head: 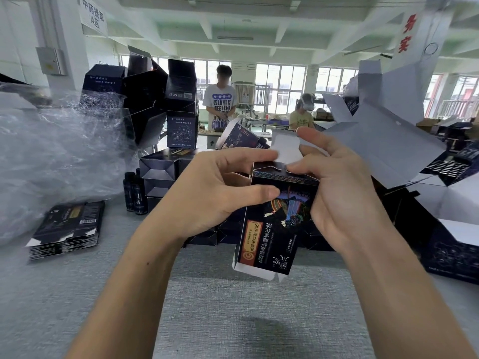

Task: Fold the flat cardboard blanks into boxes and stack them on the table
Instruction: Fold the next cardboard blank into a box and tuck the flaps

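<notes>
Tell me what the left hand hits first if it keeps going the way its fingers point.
The dark box it is gripping: the left hand points right, thumb on the printed face, index fingertip at the white top flap. Past the box sits the right hand, gripping its far side.

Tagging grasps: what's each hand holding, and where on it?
Both hold one dark box: left hand grips its upper left edge, thumb on the front; right hand grips the upper right, thumb by the white flap.
</notes>
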